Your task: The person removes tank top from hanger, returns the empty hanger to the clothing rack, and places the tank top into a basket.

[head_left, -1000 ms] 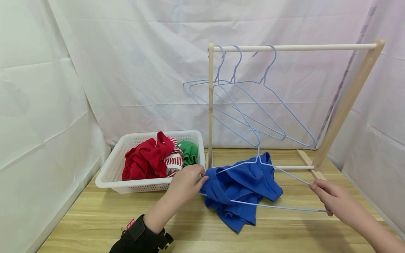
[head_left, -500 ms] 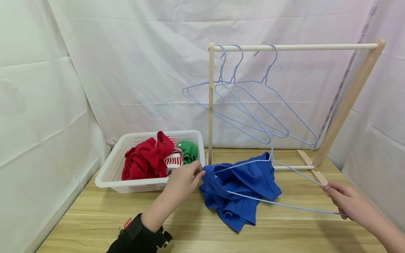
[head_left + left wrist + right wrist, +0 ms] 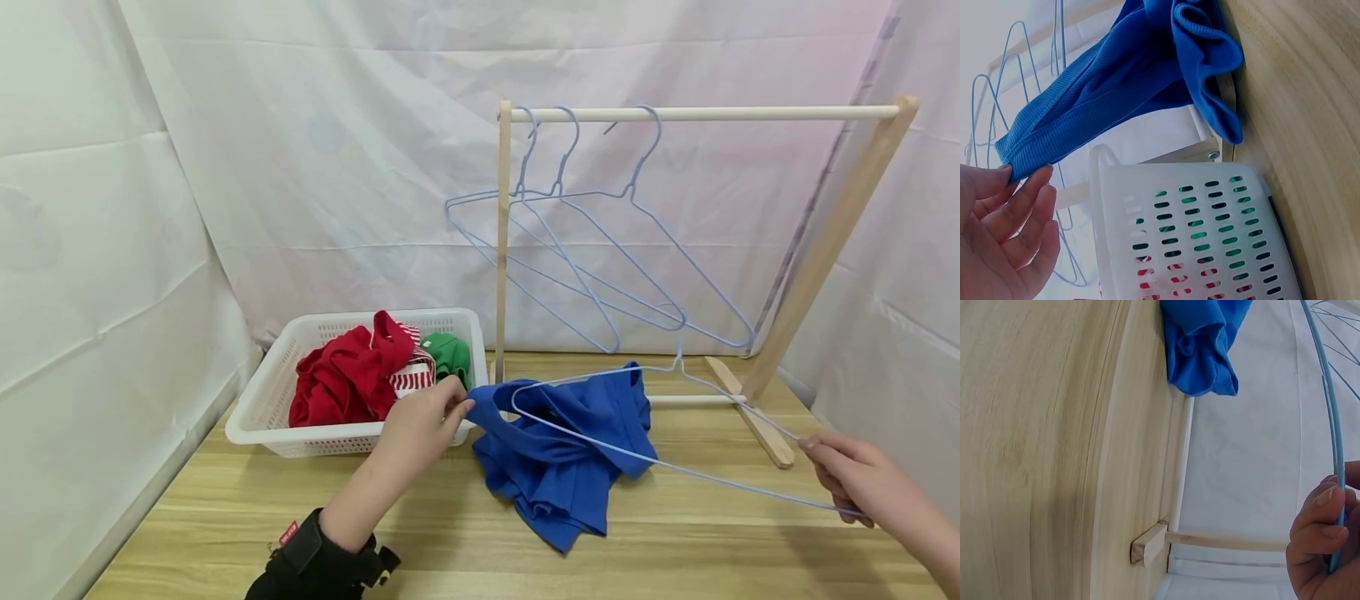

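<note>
A crumpled blue garment (image 3: 577, 442) with a ribbed edge lies partly on the table, one edge lifted. My left hand (image 3: 423, 421) pinches that ribbed edge between thumb and fingers, plainly seen in the left wrist view at the blue garment (image 3: 1085, 119). My right hand (image 3: 855, 475) grips the right end of a thin light-blue wire hanger (image 3: 720, 479), its fingers curled round the wire in the right wrist view. The hanger's left corner shows at the garment's raised opening, beside the lifted edge. How far the wire sits inside the cloth cannot be told.
A white perforated basket (image 3: 255, 425) holds a red garment (image 3: 345, 375), a red-and-white striped cloth (image 3: 412, 379) and a green cloth (image 3: 447, 357). Behind stands a wooden rack (image 3: 832, 242), with 3 wire hangers (image 3: 600, 242) on its white top rail (image 3: 735, 113).
My right hand has moved right with the hanger, drawing its left end back out of the garment's folds. My left hand has shifted slightly left, stretching the blue edge.
</note>
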Demonstrator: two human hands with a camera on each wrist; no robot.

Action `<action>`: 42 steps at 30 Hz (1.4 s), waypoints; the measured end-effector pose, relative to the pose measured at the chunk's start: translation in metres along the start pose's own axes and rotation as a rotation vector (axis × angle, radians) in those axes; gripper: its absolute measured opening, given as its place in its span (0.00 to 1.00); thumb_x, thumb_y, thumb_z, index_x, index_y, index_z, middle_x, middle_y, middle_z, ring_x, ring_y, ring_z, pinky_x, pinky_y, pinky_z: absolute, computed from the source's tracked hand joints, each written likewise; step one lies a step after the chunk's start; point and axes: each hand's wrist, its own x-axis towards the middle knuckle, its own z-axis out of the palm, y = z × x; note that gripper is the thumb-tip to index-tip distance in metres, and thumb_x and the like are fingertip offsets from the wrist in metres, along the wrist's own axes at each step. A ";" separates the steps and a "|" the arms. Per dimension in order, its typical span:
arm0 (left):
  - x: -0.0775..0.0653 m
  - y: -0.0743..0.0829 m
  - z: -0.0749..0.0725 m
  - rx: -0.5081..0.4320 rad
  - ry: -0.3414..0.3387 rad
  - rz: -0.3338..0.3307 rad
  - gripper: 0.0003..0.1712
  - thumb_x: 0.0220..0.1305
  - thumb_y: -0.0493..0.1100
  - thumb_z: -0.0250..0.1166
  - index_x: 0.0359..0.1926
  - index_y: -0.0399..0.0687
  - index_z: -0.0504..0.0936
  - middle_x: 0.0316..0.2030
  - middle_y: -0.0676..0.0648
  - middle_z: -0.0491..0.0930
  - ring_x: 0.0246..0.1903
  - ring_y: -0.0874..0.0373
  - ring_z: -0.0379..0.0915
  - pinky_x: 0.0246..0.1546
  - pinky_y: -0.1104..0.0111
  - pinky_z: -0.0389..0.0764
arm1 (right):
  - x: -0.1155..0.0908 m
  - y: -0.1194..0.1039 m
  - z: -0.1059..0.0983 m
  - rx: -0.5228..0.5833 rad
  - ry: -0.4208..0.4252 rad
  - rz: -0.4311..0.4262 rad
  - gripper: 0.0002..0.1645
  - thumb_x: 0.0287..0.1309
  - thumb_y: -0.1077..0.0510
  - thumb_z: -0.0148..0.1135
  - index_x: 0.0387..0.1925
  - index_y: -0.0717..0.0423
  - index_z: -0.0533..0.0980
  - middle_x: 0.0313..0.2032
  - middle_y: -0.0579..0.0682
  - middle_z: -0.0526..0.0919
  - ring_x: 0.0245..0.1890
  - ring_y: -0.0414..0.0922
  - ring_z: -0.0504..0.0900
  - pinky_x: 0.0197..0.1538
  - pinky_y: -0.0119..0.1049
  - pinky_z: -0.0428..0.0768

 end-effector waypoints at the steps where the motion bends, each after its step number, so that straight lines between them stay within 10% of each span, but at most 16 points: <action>1: 0.000 -0.001 -0.001 -0.001 0.002 -0.003 0.06 0.58 0.47 0.62 0.30 0.55 0.72 0.17 0.59 0.68 0.16 0.66 0.62 0.16 0.70 0.69 | -0.001 0.001 -0.002 -0.004 0.009 0.010 0.27 0.69 0.49 0.34 0.18 0.63 0.57 0.10 0.42 0.55 0.06 0.44 0.58 0.08 0.39 0.67; 22: 0.005 -0.001 -0.013 -0.024 0.050 -0.028 0.05 0.58 0.47 0.62 0.30 0.58 0.73 0.17 0.60 0.70 0.19 0.65 0.63 0.19 0.68 0.70 | -0.003 -0.012 -0.029 0.163 0.638 -0.127 0.22 0.63 0.65 0.37 0.21 0.40 0.69 0.07 0.42 0.62 0.06 0.39 0.64 0.08 0.28 0.62; 32: 0.013 0.009 0.013 0.029 0.036 0.089 0.07 0.57 0.49 0.63 0.27 0.55 0.74 0.15 0.60 0.67 0.15 0.67 0.60 0.13 0.72 0.65 | 0.012 -0.039 -0.031 0.365 0.719 -0.266 0.17 0.63 0.66 0.39 0.26 0.46 0.71 0.07 0.42 0.64 0.05 0.36 0.66 0.10 0.21 0.64; 42: 0.016 0.019 0.029 0.029 -0.066 0.099 0.07 0.58 0.51 0.61 0.28 0.55 0.75 0.19 0.59 0.72 0.17 0.68 0.63 0.16 0.73 0.68 | 0.024 -0.058 -0.038 0.218 0.707 -0.291 0.13 0.65 0.62 0.40 0.32 0.47 0.71 0.10 0.43 0.67 0.09 0.36 0.69 0.12 0.21 0.69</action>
